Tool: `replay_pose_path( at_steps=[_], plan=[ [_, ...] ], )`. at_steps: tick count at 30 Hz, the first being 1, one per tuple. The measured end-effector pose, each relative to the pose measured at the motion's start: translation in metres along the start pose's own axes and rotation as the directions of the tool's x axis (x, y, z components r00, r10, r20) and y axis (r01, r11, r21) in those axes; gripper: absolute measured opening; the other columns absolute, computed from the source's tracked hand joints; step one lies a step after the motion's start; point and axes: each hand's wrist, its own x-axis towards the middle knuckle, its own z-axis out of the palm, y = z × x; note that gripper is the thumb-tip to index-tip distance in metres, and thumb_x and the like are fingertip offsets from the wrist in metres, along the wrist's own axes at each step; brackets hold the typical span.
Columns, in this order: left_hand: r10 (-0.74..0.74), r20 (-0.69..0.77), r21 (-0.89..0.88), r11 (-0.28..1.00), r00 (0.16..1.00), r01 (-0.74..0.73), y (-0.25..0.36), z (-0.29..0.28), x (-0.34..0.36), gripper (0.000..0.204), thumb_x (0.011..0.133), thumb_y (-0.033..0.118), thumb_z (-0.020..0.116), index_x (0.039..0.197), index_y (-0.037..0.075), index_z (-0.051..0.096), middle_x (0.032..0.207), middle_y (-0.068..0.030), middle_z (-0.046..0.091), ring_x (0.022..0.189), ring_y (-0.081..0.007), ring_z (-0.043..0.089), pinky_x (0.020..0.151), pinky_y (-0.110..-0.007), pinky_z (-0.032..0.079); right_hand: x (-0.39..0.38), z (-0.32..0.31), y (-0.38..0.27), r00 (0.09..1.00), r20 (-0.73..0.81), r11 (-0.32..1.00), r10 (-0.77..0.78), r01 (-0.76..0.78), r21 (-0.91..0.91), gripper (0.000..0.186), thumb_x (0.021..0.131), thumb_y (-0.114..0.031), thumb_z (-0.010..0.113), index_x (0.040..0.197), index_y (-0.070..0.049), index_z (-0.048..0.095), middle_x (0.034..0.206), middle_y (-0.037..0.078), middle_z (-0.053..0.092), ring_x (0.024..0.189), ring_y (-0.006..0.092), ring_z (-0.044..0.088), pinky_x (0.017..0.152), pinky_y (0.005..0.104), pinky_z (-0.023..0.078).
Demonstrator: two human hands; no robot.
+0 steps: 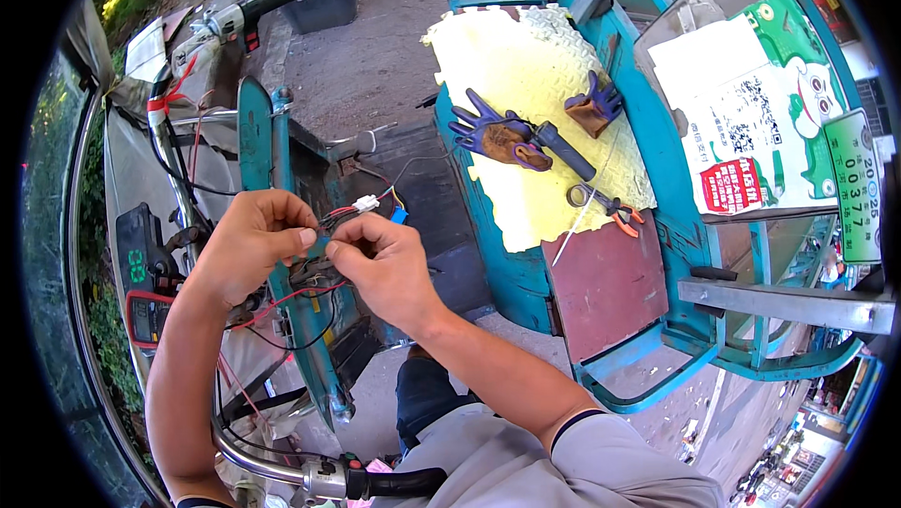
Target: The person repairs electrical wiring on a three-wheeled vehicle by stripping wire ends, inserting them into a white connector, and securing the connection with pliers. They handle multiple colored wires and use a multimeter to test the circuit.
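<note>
My left hand (251,243) and my right hand (387,262) are close together over the teal vehicle frame. Thumb and fingers pinch on both, at what looks like a thin wire, mostly hidden by the fingertips. Just beyond them lies a bundle of thin wires with a white plug connector (366,203) and a blue connector (399,215). A red wire (282,299) runs beneath my hands toward the left. To the left sits a multimeter (148,318) with a red casing, beside a dash display (138,266) with lit green digits.
Handlebar grips (280,0) (404,483) stand at far left and near. On the teal seat, a yellow foam mat (507,48) carries work gloves (497,133), a black cylindrical tool (565,151), orange-handled pliers (619,215) and a tape roll (578,195). Metal bars (784,304) stick out right.
</note>
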Motion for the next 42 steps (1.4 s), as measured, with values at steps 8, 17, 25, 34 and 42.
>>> replay_pose_path(
  at_steps=[8, 17, 25, 34, 42],
  plan=[
    [-0.006, -0.025, -0.025, 1.0, 1.0, 0.006, -0.008, -0.002, 0.001, 0.01, 0.088, 0.006, 0.072, 0.093, 0.001, 0.065, 0.078, -0.0004, 0.063, 0.067, -0.0088, 0.056, 0.063, -0.025, 0.044, -0.017, -0.03, -0.006, 0.999, -0.019, 0.973, 0.031, -0.035, -0.229, 0.014, 0.095, -0.01, 0.073, 0.103, 0.0, 0.069, 0.091, 0.0, 0.067, 0.08, 0.0061, 0.06, 0.073, 0.0252, 0.051],
    [-0.022, -0.022, -0.048, 0.999, 1.0, 0.021, -0.006, -0.003, 0.001, 0.009, 0.09, 0.005, 0.068, 0.096, 0.0, 0.062, 0.078, -0.0006, 0.06, 0.065, -0.0089, 0.054, 0.058, -0.024, 0.041, -0.049, -0.382, -0.058, 0.887, -0.261, -0.296, -0.381, -0.384, -0.874, 0.078, 0.08, -0.015, 0.078, 0.147, 0.002, 0.043, 0.147, 0.023, 0.05, 0.137, 0.04, 0.047, 0.114, 0.0448, 0.042],
    [-0.018, -0.031, -0.023, 1.0, 0.999, 0.017, -0.007, 0.002, 0.001, 0.008, 0.091, 0.004, 0.065, 0.097, 0.002, 0.059, 0.078, -0.0002, 0.057, 0.063, -0.0085, 0.05, 0.055, -0.024, 0.037, -0.07, -0.401, -0.073, 0.93, -0.355, -0.415, -0.093, -0.361, -0.835, 0.066, 0.076, -0.014, 0.076, 0.134, 0.001, 0.047, 0.135, 0.023, 0.054, 0.134, 0.0383, 0.052, 0.111, 0.0465, 0.044],
    [0.032, -0.004, -0.004, 0.999, 0.999, -0.032, -0.006, -0.002, -0.002, 0.007, 0.091, 0.006, 0.066, 0.094, 0.002, 0.061, 0.077, 0.0007, 0.057, 0.064, -0.0082, 0.051, 0.056, -0.025, 0.039, -0.144, -0.436, -0.106, 0.887, -0.456, -0.129, -0.075, -0.462, -0.878, 0.015, 0.089, -0.014, 0.06, 0.092, -0.001, 0.055, 0.074, 0.014, 0.064, 0.068, 0.0339, 0.067, 0.064, 0.0462, 0.053],
    [-0.007, 0.001, 0.075, 0.997, 1.0, 0.007, -0.01, -0.011, 0.002, 0.011, 0.095, 0.009, 0.067, 0.1, -0.001, 0.064, 0.081, -0.001, 0.06, 0.071, -0.009, 0.054, 0.064, -0.027, 0.044, -0.119, -0.253, -0.068, 0.974, -0.207, 0.955, -0.092, 0.027, -0.295, 0.029, 0.101, -0.025, 0.064, 0.108, 0.003, 0.062, 0.11, 0.014, 0.069, 0.096, 0.0235, 0.07, 0.087, 0.0389, 0.055]
  ],
)
